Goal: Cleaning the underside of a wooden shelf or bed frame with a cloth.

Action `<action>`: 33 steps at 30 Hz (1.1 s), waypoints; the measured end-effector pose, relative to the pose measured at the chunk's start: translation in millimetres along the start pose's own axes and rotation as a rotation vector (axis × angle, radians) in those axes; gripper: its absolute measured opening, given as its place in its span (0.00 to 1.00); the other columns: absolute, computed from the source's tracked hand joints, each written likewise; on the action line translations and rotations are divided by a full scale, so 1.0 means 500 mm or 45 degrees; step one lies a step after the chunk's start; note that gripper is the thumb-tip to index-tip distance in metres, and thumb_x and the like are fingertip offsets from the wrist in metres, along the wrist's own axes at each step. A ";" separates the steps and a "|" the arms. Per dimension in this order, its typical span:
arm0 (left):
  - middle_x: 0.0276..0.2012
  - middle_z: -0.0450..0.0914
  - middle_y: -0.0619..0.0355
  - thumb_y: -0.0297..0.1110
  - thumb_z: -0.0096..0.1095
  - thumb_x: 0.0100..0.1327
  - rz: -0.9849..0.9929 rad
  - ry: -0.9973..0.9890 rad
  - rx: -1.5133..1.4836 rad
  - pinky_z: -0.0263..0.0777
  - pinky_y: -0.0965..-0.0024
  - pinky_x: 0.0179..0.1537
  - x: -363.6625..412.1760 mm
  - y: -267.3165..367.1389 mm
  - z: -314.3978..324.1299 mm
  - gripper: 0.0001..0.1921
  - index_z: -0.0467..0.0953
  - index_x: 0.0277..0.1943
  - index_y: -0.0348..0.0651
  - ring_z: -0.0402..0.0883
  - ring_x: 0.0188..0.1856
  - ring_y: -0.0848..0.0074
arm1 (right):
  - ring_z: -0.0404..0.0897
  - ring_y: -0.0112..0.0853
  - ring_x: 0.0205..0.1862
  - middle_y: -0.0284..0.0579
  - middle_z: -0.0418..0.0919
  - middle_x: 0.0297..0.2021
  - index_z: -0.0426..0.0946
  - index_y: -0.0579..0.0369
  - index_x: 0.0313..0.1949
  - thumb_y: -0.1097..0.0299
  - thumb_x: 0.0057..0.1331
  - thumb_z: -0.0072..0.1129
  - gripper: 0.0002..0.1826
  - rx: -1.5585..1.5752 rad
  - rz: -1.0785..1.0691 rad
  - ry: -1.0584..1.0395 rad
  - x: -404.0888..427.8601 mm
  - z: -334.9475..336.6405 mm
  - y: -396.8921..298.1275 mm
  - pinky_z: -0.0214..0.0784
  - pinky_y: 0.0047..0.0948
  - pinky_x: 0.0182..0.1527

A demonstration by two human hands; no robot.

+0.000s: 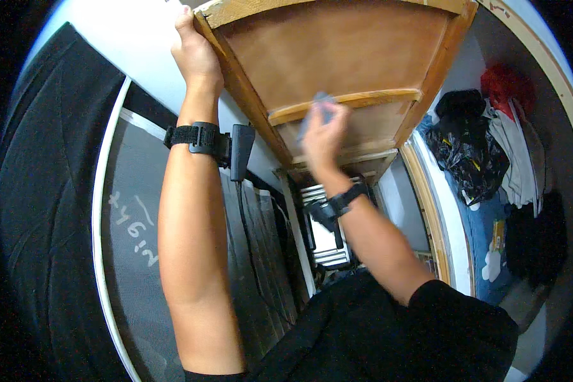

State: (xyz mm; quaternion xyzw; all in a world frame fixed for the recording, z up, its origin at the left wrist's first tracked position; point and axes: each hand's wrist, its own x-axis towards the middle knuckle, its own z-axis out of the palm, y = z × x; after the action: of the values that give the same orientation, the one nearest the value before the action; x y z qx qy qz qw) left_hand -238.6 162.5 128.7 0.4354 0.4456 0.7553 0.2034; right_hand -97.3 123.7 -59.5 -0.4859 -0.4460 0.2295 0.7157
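Note:
A wooden framed panel [339, 52] with cross rails stands before me at the top middle. My left hand [196, 52] grips the outer edge of its left frame member, thumb up. My right hand [327, 129], blurred, holds a greyish-blue pad or cloth [322, 102] near a horizontal wooden rail [382, 99]; whether the pad touches the rail is hard to tell. Each wrist wears a black strap with a device. The pad's exact kind cannot be told.
To the left stand a white-framed mesh screen [133, 229] bearing writing and a dark cloth [38, 200]. At the right lie a black plastic bag [472, 143], a red item [506, 86] and grey cloth [511, 153]. A white slatted object [329, 243] is below the panel.

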 end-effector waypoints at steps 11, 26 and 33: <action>0.39 0.76 0.55 0.59 0.45 0.64 0.045 -0.024 -0.062 0.65 0.70 0.46 -0.011 0.009 -0.003 0.32 0.74 0.46 0.32 0.74 0.41 0.73 | 0.70 0.51 0.39 0.55 0.68 0.35 0.66 0.60 0.36 0.79 0.53 0.60 0.13 0.041 -0.290 -0.427 -0.083 0.061 -0.032 0.65 0.41 0.41; 0.38 0.76 0.54 0.60 0.46 0.63 0.055 -0.044 -0.079 0.66 0.70 0.46 -0.019 0.014 0.009 0.32 0.74 0.45 0.31 0.74 0.40 0.72 | 0.72 0.44 0.40 0.51 0.74 0.33 0.71 0.59 0.33 0.74 0.51 0.64 0.12 -0.521 -0.355 0.230 0.237 -0.254 0.080 0.64 0.39 0.46; 0.38 0.76 0.54 0.58 0.48 0.63 0.056 0.017 -0.095 0.65 0.69 0.46 -0.012 0.009 0.008 0.31 0.75 0.43 0.30 0.73 0.40 0.73 | 0.70 0.50 0.44 0.56 0.69 0.39 0.67 0.62 0.36 0.74 0.55 0.60 0.12 -0.658 -0.278 0.317 0.256 -0.268 0.085 0.62 0.42 0.49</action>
State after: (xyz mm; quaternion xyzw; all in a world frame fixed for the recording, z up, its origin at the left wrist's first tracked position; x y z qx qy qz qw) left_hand -231.5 158.1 130.5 0.4320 0.4087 0.7787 0.2000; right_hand 86.0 173.5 -61.8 -0.6255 -0.4480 -0.0312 0.6380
